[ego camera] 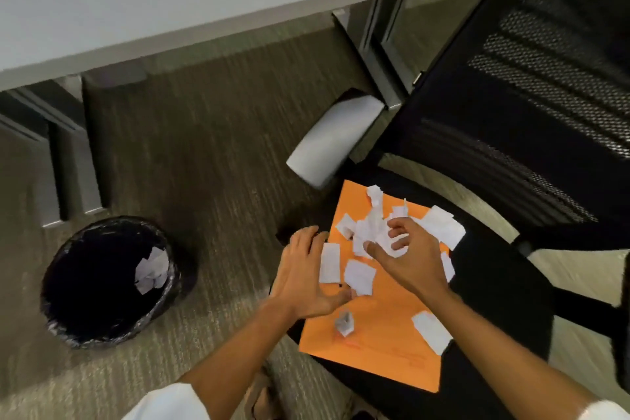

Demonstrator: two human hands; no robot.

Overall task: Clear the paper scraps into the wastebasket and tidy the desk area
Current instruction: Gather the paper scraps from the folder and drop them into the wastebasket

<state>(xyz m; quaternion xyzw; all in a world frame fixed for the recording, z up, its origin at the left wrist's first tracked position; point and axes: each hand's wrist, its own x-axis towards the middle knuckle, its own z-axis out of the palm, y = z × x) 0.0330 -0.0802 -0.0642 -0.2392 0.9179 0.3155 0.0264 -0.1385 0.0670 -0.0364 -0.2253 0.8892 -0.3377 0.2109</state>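
Carpeted floor [211, 153], orange sheet [385, 327] (scrap-strewn) on black chair seat [494, 283].

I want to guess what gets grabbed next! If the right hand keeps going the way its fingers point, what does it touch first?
Probably the heap of torn white paper scraps on the orange paper envelope; the right hand hovers there, fingers curled.
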